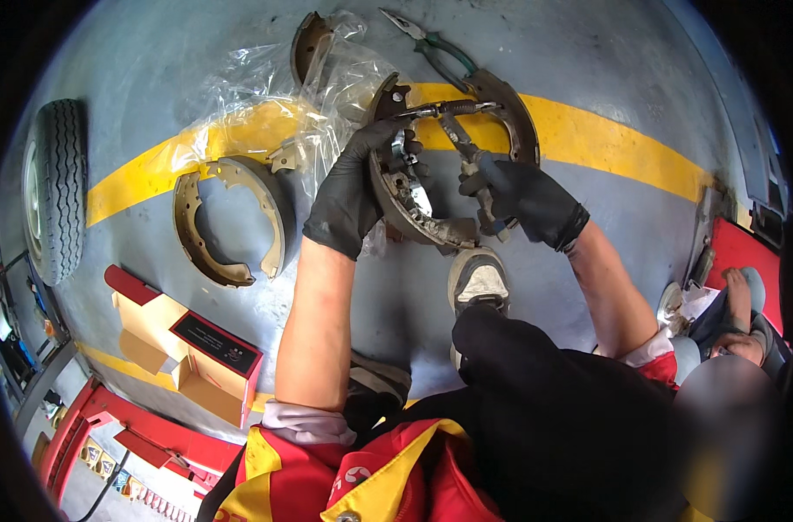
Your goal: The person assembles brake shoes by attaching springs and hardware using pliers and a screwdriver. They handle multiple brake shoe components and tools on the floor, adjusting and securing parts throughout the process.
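Jacket (388, 474) nearest, brake shoe (403, 215) inside left grip (348, 183)

Dark curved brake shoe (399, 209): metal, dull and grimy, bright silvery patches. Grey straight hand tool (459, 139): scuffed metal. Black close-fitting gloves (334, 207): thin, rubbery-looking, mostly matt. Brownish curved brake shoe pair (281, 217): matt, rough-looking faces. Crumpled clear bag (240, 74): thin glossy plastic. Red-and-tan open box (151, 320): cardboard, matt inside. Grey floor (614, 61): smooth, shiny in spots. Black grooved tyre (63, 187): matt rubber.
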`<action>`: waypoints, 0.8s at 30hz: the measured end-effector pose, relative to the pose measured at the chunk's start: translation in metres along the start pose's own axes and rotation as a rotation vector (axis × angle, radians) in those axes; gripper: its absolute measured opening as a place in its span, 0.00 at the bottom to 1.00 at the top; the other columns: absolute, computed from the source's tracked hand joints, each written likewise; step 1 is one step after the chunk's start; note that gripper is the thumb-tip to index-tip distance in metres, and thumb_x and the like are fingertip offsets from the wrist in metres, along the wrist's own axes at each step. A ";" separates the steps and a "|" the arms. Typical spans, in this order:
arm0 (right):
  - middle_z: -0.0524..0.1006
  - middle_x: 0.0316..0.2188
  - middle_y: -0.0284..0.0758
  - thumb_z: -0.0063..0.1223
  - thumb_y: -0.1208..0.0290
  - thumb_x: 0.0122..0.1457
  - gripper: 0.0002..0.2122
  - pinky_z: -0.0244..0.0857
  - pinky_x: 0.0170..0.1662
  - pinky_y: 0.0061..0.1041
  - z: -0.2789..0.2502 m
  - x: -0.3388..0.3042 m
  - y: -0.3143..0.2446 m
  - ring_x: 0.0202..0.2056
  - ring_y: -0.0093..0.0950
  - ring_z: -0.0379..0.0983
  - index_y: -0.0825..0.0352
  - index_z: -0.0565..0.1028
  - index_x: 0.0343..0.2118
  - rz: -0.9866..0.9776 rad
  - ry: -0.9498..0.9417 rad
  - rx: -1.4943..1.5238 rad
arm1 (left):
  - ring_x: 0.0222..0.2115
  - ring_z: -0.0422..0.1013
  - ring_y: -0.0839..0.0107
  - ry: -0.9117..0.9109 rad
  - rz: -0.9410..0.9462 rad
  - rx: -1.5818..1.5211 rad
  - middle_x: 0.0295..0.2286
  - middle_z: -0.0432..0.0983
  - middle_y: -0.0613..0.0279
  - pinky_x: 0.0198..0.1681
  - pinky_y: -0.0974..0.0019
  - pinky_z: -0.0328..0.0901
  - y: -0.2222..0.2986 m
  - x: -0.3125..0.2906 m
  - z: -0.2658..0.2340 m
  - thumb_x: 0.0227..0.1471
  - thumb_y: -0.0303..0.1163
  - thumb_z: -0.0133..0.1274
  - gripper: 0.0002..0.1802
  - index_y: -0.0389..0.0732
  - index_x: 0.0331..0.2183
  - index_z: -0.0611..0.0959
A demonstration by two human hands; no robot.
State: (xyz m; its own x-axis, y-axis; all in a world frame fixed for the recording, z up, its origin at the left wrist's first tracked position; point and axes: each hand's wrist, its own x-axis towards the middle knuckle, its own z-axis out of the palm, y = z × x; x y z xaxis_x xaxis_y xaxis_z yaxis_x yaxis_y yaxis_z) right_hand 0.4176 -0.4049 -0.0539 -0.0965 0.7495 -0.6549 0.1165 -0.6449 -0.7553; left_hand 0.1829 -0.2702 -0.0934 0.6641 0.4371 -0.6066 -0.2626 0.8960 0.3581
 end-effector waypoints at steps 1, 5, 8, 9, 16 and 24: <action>0.80 0.34 0.37 0.53 0.72 0.51 0.22 0.68 0.29 0.25 0.001 0.001 -0.001 0.28 0.23 0.75 0.73 0.79 0.50 0.030 0.006 -0.008 | 0.33 0.81 0.59 -0.003 0.018 -0.007 0.36 0.81 0.56 0.40 0.50 0.80 -0.002 0.001 -0.001 0.57 0.41 0.63 0.25 0.39 0.52 0.82; 0.80 0.29 0.35 0.52 0.70 0.57 0.20 0.62 0.22 0.22 0.003 0.001 -0.021 0.25 0.20 0.73 0.75 0.80 0.49 0.026 0.009 -0.076 | 0.33 0.80 0.59 -0.038 0.049 -0.014 0.36 0.81 0.56 0.41 0.46 0.81 -0.004 0.005 -0.005 0.57 0.41 0.63 0.25 0.39 0.52 0.81; 0.76 0.25 0.28 0.52 0.58 0.67 0.20 0.66 0.28 0.19 -0.001 0.006 -0.017 0.25 0.17 0.73 0.73 0.81 0.49 0.224 0.020 0.088 | 0.33 0.80 0.60 -0.012 0.056 0.000 0.36 0.81 0.56 0.41 0.47 0.81 -0.004 0.001 0.000 0.58 0.40 0.63 0.25 0.38 0.53 0.81; 0.76 0.25 0.29 0.51 0.55 0.68 0.22 0.66 0.28 0.19 -0.002 0.006 -0.019 0.26 0.17 0.74 0.73 0.81 0.49 0.225 0.010 0.081 | 0.33 0.80 0.60 -0.016 0.058 0.004 0.36 0.81 0.57 0.40 0.47 0.81 -0.004 0.001 0.001 0.58 0.40 0.63 0.25 0.38 0.53 0.81; 0.78 0.27 0.31 0.47 0.44 0.71 0.29 0.62 0.24 0.21 -0.004 0.003 -0.017 0.23 0.17 0.71 0.71 0.80 0.51 0.152 -0.013 0.075 | 0.33 0.80 0.63 0.006 0.041 0.046 0.36 0.80 0.58 0.40 0.54 0.80 -0.006 -0.004 0.002 0.58 0.41 0.64 0.26 0.38 0.53 0.80; 0.82 0.37 0.34 0.53 0.51 0.71 0.24 0.71 0.36 0.22 -0.003 -0.011 0.008 0.33 0.20 0.78 0.72 0.78 0.53 0.068 0.030 0.276 | 0.39 0.80 0.59 -0.254 -0.067 -0.104 0.42 0.82 0.52 0.43 0.57 0.77 -0.009 -0.014 -0.001 0.66 0.65 0.47 0.38 0.47 0.63 0.74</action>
State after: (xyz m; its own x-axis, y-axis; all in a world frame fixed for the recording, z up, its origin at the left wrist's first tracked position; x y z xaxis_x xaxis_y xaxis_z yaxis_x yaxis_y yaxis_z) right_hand 0.4225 -0.4180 -0.0525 -0.0682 0.7043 -0.7066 -0.1519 -0.7073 -0.6904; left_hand 0.1759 -0.2841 -0.0887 0.8331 0.3548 -0.4244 -0.2741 0.9312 0.2404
